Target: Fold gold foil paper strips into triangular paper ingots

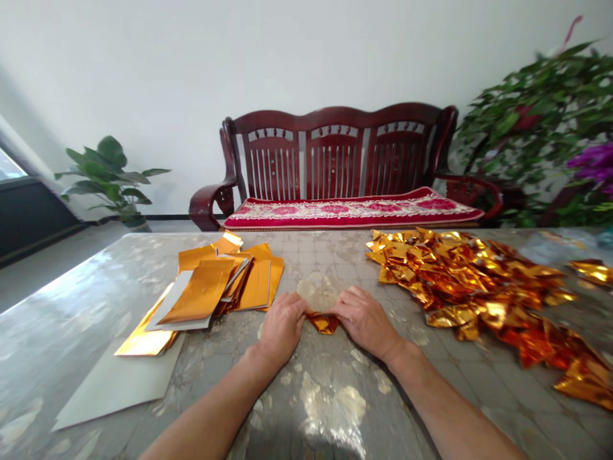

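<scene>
Between my two hands, just above the table, is a small piece of gold foil paper (324, 323), partly folded. My left hand (284, 322) pinches its left end with closed fingers. At its right end, my right hand (366, 321) grips it the same way. To the left lies a loose stack of gold foil sheets (201, 291) with pale grey backs. A big heap of folded gold foil pieces (460, 275) spreads over the table's right side. Fingers cover both ends of the held piece.
The table (306, 396) has a shiny patterned cover. A pale grey sheet (124, 383) lies at left, partly under the stack. Clear plastic (558, 246) sits at the far right. Beyond the table stand a wooden bench (335, 153), a potted plant (112, 179) and leafy greenery (541, 121).
</scene>
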Demonstrator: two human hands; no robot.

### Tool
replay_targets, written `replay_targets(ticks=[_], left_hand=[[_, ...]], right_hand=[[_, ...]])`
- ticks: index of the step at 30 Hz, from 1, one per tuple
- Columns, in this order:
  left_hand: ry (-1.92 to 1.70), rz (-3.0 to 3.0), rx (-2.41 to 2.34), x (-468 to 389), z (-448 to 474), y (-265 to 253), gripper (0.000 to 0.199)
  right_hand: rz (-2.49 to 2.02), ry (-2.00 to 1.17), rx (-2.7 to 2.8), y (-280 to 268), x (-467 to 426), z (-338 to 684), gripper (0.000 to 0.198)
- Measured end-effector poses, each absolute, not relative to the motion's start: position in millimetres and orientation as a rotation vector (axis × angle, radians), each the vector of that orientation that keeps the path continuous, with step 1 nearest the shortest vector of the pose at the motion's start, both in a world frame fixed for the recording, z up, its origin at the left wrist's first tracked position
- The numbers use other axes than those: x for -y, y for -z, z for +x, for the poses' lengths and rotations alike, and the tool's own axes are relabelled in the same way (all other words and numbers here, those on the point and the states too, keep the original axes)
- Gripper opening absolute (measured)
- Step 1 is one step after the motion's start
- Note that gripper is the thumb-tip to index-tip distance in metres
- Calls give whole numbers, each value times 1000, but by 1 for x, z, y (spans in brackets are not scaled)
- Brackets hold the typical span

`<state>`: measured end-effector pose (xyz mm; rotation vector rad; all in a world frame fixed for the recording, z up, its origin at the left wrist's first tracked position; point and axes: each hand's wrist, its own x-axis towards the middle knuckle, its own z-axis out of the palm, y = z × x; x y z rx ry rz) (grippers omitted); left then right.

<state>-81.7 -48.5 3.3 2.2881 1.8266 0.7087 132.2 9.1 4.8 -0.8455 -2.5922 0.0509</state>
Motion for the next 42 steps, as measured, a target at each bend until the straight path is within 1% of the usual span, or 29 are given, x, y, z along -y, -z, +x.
replay_targets(ticks=[10,16,25,30,35,37,39,42], left_hand=[[-444,2509,-1902,52,-81,-4,29],[-356,2583,-1880,54,-80,-3,23],[-71,2511,-1961,64,-68,-20,19],[66,2515,-1980,74,-51,-22,20],[114,2589,-2163,87,-36,-8,37],[104,2576,-2172,89,-35,-8,40],[67,2537,-2122,87,-37,-14,34],[-46,2499,-2032,81,-44,-23,22]], right_hand=[[-807,-6,2634,-7,-5,132,27],[-775,-31,2652,-5,-6,135,27],[-751,-122,2671,-7,-7,142,33],[-843,-135,2630,-6,-5,137,36],[-1034,-118,2568,-8,1,130,30],[-1148,-139,2513,-10,3,128,28],[-1257,-177,2451,-10,3,126,25],[-1355,-239,2398,-9,1,126,14]])
